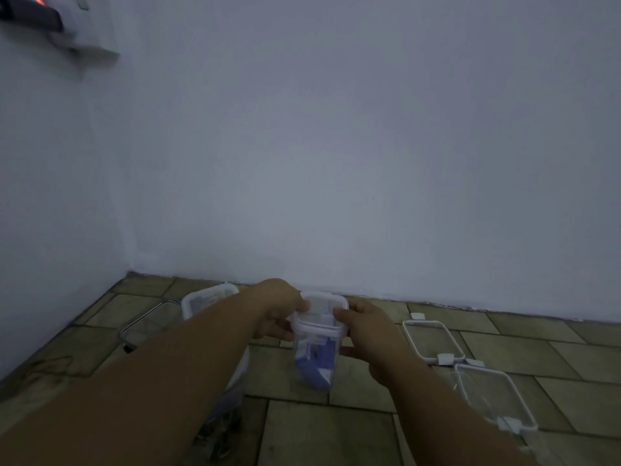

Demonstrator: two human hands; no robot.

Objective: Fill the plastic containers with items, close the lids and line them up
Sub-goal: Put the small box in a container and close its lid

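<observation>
Your left hand [279, 311] and right hand [366, 334] clasp the lidded container [316, 358], fingers [340, 315] curled at its rim; long axis upright.

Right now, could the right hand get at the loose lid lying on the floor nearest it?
Probably yes: only bare floor lies between the right hand and that lid, but it grips the container and must let go first.

The container [304, 348] is showing clear, smooth plastic, its lid [323, 302] translucent plastic with a white rim. The floor tiles [336, 428] are presenting a matt, mottled, stone-like surface. The wall [336, 146] is showing matt paint.
</observation>
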